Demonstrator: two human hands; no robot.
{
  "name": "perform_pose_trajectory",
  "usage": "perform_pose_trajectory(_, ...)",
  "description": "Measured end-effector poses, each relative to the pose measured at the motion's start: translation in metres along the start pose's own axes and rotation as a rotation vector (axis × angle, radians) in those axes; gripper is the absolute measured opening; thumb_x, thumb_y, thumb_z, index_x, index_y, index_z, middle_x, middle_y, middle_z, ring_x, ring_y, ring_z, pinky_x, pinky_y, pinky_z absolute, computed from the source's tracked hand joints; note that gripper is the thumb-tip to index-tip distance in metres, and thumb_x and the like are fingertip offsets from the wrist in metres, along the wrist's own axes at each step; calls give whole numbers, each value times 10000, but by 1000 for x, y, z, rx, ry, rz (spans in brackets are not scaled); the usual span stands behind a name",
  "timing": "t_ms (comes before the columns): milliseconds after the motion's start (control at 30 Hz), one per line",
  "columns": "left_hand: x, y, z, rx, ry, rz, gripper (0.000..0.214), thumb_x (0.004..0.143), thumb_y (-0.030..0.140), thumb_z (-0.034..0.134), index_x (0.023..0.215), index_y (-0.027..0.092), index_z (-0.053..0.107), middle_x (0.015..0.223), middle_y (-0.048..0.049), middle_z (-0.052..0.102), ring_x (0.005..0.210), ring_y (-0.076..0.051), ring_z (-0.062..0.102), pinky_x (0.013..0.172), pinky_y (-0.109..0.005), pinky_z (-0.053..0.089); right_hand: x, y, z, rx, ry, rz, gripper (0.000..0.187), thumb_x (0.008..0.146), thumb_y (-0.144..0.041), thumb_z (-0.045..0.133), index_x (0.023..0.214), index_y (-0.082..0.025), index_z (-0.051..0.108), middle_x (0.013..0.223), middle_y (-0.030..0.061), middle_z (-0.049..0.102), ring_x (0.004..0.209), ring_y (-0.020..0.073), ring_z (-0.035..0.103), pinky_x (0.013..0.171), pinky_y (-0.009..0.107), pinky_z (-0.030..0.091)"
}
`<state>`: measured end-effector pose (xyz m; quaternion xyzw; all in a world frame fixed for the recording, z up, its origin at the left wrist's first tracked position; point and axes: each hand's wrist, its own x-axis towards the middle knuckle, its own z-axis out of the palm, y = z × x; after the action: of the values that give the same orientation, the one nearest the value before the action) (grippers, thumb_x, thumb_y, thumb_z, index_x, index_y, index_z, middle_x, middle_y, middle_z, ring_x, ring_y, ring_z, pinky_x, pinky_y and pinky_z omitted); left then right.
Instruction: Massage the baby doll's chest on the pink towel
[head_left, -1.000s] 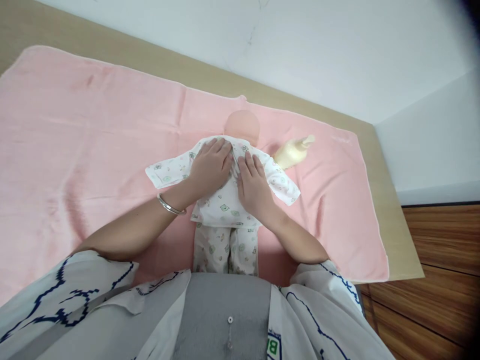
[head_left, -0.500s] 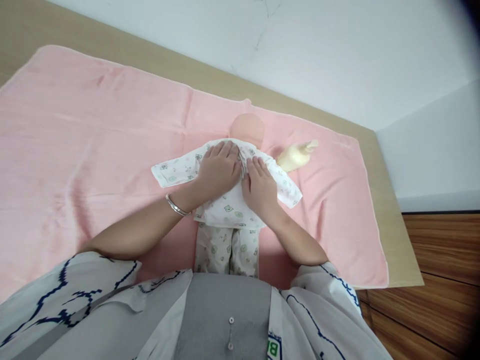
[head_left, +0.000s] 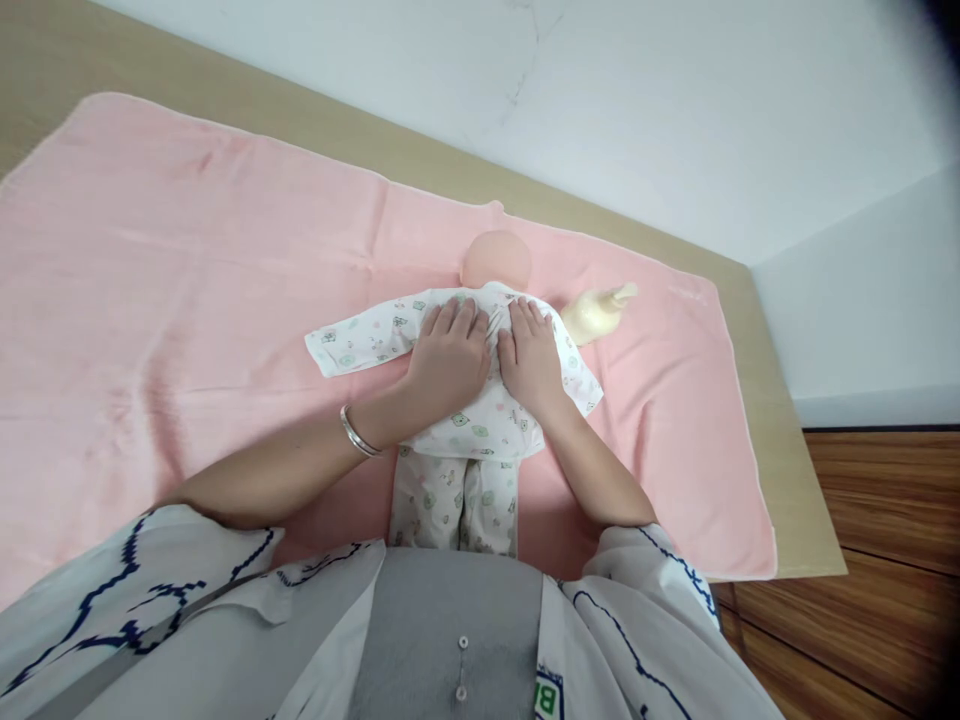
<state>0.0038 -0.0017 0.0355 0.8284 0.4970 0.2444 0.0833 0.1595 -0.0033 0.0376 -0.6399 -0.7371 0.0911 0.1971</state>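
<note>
A baby doll lies on a pink blanket, its bare round head (head_left: 496, 260) pointing away from me. It wears a white printed top (head_left: 480, 432) and matching trousers (head_left: 487, 500). My left hand (head_left: 452, 358), a silver bangle at its wrist, rests flat on the left part of the top's upper body. On the right part lies my right hand (head_left: 532, 355), palm down with fingers stretched out. Creases in the cloth run between the two hands. The top's sleeves spread out to both sides. Neither hand grips anything.
The pink blanket (head_left: 247, 250) covers much of a wooden table (head_left: 795, 480). A pale yellow pump bottle (head_left: 596, 315) lies beside the doll's right-hand sleeve. Behind the table stands a white wall (head_left: 637, 120). Brown wooden drawers (head_left: 885, 510) are at the right.
Both hands have shifted slightly to the right over the top, and the right hand lies a little flatter. The cloth between them has moved a little.
</note>
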Motion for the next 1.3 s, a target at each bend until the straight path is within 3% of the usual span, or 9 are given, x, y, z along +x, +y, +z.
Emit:
perform_pose_trajectory(167, 18, -17, 4, -64, -20, -26, 548, 978, 282, 354, 1446, 38, 499, 1534, -225, 490, 1489, -358, 380, 1233, -582, 272, -26, -23, 1, -38, 4, -28, 540, 1004, -277, 318, 1437, -13, 504, 1548, 236, 474, 1523, 334, 347, 1267, 580, 267)
perform_pose_trajectory(333, 20, -21, 13, -105, 22, -50, 543, 959, 302, 398, 1444, 80, 504, 1549, -184, 484, 1496, -340, 366, 1257, -559, 232, -18, -17, 1, -7, 27, -34, 532, 1026, -311, 292, 1443, -78, 527, 1528, 171, 524, 1503, 292, 394, 1273, 535, 277)
perform_pose_trajectory(500, 16, -22, 18, -157, 100, -70, 500, 975, 315, 400, 1415, 132, 551, 1514, -127, 539, 1464, -304, 417, 1261, -517, 254, 1, -3, 0, 5, -29, -7, 594, 1025, -360, 307, 1543, -77, 372, 1641, 161, 357, 1564, 285, 257, 1297, 535, 168)
perform_pose_trajectory(600, 14, -25, 20, -189, 138, -58, 479, 994, 323, 378, 1396, 144, 569, 1493, -115, 561, 1455, -285, 433, 1257, -508, 275, 1, -2, -5, 27, -39, -8, 592, 1017, -369, 329, 1550, -111, 356, 1650, 158, 337, 1569, 289, 238, 1289, 567, 158)
perform_pose_trajectory(833, 8, -33, 29, -306, 288, 9, 494, 1059, 358, 219, 1322, 178, 596, 1439, -110, 603, 1443, -217, 456, 1234, -477, 331, -10, -9, -4, 39, 88, -115, 591, 993, -320, 350, 1556, -140, 326, 1675, 127, 290, 1601, 267, 103, 1294, 574, 127)
perform_pose_trajectory(933, 8, -35, 32, -362, 331, 30, 496, 1059, 380, 235, 1324, 158, 591, 1419, -129, 616, 1431, -229, 468, 1229, -486, 344, -13, -11, 1, 8, 3, -133, 553, 991, -328, 370, 1516, -159, 412, 1656, 119, 336, 1585, 284, 178, 1288, 580, 146)
perform_pose_trajectory(1033, 9, -37, 34, -393, 355, 53, 490, 1057, 398, 263, 1320, 155, 598, 1401, -134, 630, 1409, -248, 495, 1219, -504, 358, -16, -11, 0, 19, 53, -196, 527, 999, -363, 378, 1475, -154, 469, 1630, 123, 385, 1560, 267, 262, 1284, 546, 202)
perform_pose_trajectory(1133, 10, -38, 36, -411, 353, 61, 470, 1054, 397, 294, 1317, 162, 606, 1406, -135, 629, 1400, -255, 506, 1222, -514, 353, -16, -9, 0, 6, 133, -239, 524, 1011, -350, 346, 1480, -147, 458, 1634, 128, 378, 1572, 245, 232, 1293, 532, 179)
perform_pose_trajectory(1300, 11, -37, 34, -422, 339, 45, 432, 1041, 357, 334, 1279, 154, 632, 1377, -137, 650, 1373, -252, 536, 1229, -509, 343, -15, -8, 5, -16, 35, -184, 541, 1013, -330, 344, 1518, -146, 407, 1651, 140, 341, 1579, 278, 211, 1282, 581, 173)
